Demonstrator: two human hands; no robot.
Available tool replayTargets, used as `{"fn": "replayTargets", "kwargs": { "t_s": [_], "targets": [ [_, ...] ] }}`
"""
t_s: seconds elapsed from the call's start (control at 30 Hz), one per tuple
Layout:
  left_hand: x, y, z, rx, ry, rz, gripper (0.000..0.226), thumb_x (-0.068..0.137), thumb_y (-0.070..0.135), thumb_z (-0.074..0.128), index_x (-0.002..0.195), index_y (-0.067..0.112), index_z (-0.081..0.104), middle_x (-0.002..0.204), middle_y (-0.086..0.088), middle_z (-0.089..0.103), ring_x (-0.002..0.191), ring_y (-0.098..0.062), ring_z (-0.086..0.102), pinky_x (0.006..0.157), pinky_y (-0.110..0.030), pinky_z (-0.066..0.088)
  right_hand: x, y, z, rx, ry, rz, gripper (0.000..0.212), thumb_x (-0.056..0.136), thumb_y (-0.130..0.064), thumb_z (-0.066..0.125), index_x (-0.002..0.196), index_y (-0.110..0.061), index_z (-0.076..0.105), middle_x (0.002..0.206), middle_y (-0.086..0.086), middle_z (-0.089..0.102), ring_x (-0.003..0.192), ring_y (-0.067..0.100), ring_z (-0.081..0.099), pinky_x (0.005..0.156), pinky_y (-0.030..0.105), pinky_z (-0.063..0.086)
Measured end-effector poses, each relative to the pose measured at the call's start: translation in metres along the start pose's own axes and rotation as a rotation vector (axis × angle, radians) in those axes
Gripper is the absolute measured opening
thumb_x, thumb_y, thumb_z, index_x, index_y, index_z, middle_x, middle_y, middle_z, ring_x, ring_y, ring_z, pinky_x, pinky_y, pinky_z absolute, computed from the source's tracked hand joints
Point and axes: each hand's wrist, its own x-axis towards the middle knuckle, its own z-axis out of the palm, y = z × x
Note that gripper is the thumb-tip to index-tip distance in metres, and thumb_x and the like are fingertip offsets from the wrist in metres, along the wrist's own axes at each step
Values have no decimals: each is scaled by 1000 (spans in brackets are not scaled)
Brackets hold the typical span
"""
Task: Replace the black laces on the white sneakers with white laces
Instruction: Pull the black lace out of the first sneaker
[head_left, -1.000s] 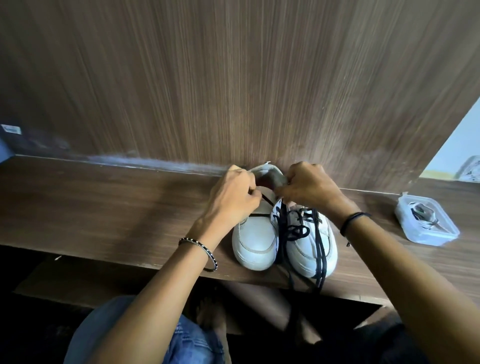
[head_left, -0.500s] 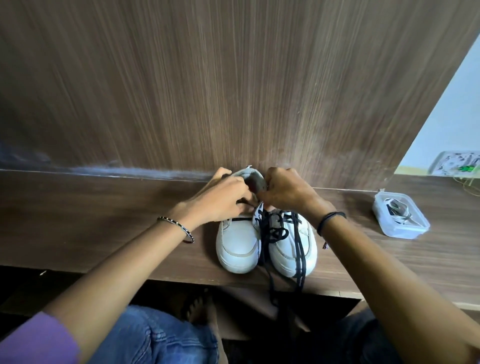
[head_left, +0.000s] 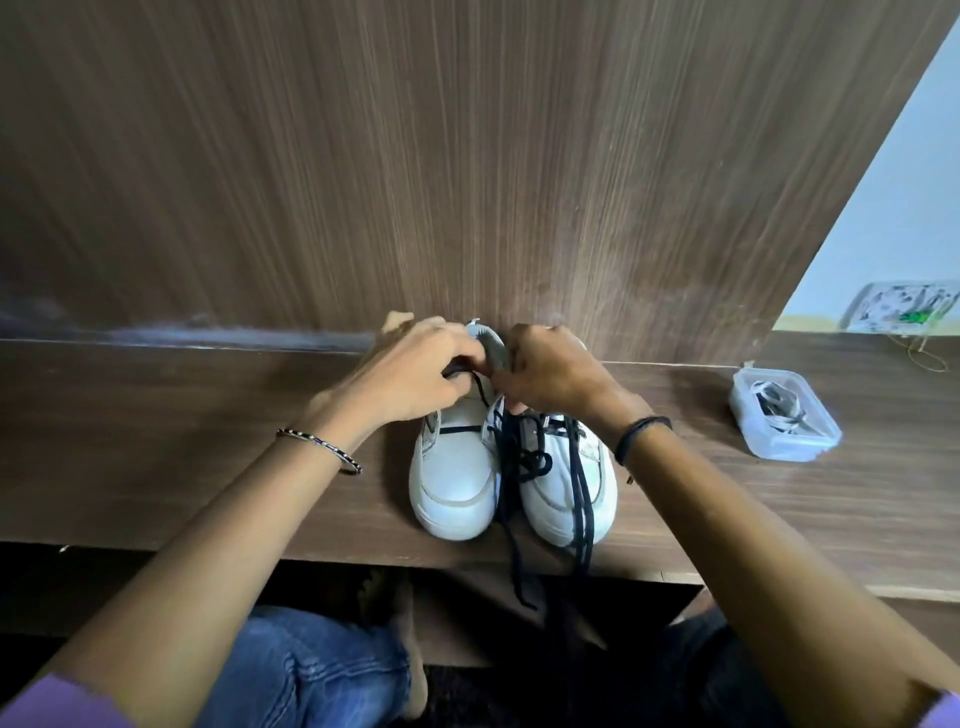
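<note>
The left hand (head_left: 415, 369) pinched a black lace (head_left: 480, 388) between curled fingertips at the top of the left sneaker (head_left: 452, 483). The right hand (head_left: 550, 371) was closed on that shoe's grey tongue (head_left: 492, 349). The two hands sat knuckles up and almost touching, forearms reaching in from the lower corners. The left wrist wore a beaded bracelet (head_left: 319, 449) and the right a black band (head_left: 641, 434).

The held lace ran down to a single black bar across the left sneaker's lowest eyelets. The right sneaker (head_left: 550, 499) stood touching it, toes toward the person. Its own black lace (head_left: 579, 483) was loosened, knotted in a loose tangle, with the ends hanging over the edge of the wooden shelf (head_left: 156, 441). The right wrist covered that shoe's heel.

Well apart to the right on the shelf lay a clear plastic box (head_left: 810, 447) holding white laces (head_left: 774, 410). A wood-grain panel (head_left: 467, 156) rose directly behind the shoes. Blue jeans (head_left: 311, 665) showed below the shelf.
</note>
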Motion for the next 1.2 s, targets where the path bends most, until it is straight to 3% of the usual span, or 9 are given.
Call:
{"fn": "replayTargets", "kwargs": {
  "t_s": [0.1,0.2,0.3,0.4,0.5,0.7,0.87,1.0,1.2],
  "targets": [
    [0,-3,4,-34,-87,51,20,93,37,65,110,28,69,108,13,63,113,-12,52,100,-39,28,-5,-5,-5,-17,0,-7,22,93,-27,62,87,-6,62,78,11,73,75,28,68,68,35,57],
    [2,-3,8,-42,-83,46,16,92,44,68,99,31,74,90,9,69,102,-17,58,100,-40,31,-6,-10,-6,-81,12,-7,18,94,-25,60,88,-8,60,80,10,68,73,27,59,50,22,38],
    [3,-3,9,-69,-78,53,11,92,38,71,83,31,70,58,14,48,74,-18,47,99,-39,34,-6,-14,-6,-148,32,-32,21,97,-23,54,100,-5,64,93,15,71,92,34,63,64,29,37],
    [2,-3,7,-45,-84,42,12,94,38,69,88,28,74,53,16,39,64,-10,42,99,-37,35,-7,-16,-7,-162,12,-38,21,96,-22,56,101,-3,64,94,16,72,89,33,63,64,29,39],
    [0,-1,8,115,-7,-20,14,93,31,62,80,28,66,66,12,52,91,-19,61,107,-39,28,-1,-10,-4,-62,6,-11,17,94,-23,59,89,-7,61,81,11,73,75,26,67,52,24,47],
    [8,-16,1,236,230,-136,19,91,23,55,89,20,73,90,6,69,103,-17,60,111,-40,20,2,1,-3,0,1,-41,12,89,-20,62,94,-10,57,75,8,73,75,24,72,69,38,61],
    [0,-24,9,0,1,48,30,91,28,66,120,31,68,127,15,60,131,-9,39,118,-47,9,4,1,3,-32,48,-57,25,95,-30,60,77,-18,47,64,0,64,68,25,65,61,28,51],
    [1,-15,17,-42,-69,144,21,90,43,70,101,24,70,100,19,60,124,-5,43,112,-41,14,7,3,6,-42,79,-39,32,97,-34,60,77,-18,42,62,-3,52,59,22,51,46,22,31],
    [4,-11,19,-12,33,101,11,91,38,69,92,29,76,92,10,71,109,-8,59,106,-31,15,13,10,11,-23,70,-26,34,95,-39,61,75,-23,38,73,1,58,58,11,55,45,14,34]
  ]
}}
